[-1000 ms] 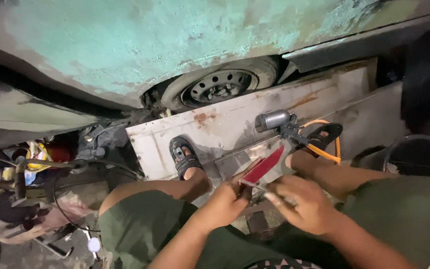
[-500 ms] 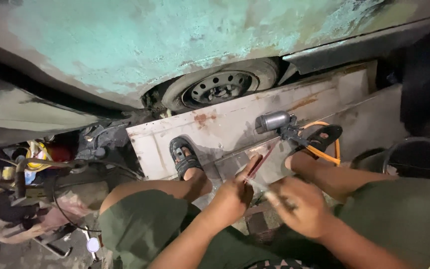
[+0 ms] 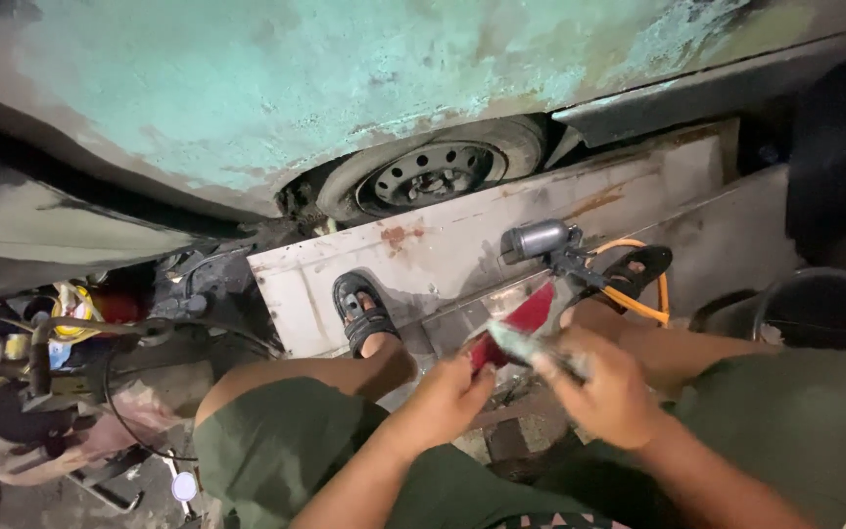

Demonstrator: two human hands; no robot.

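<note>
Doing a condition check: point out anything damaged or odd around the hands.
The pale metal panel the sandalled foot rests on has rust patches, and the car body above shows worn, blotchy paint. The left hand holds a red piece; the right hand is motion-blurred.

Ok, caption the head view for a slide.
Seated person's left hand grips a red piece; right hand works a slim tool beside a worn car wheel.
</note>
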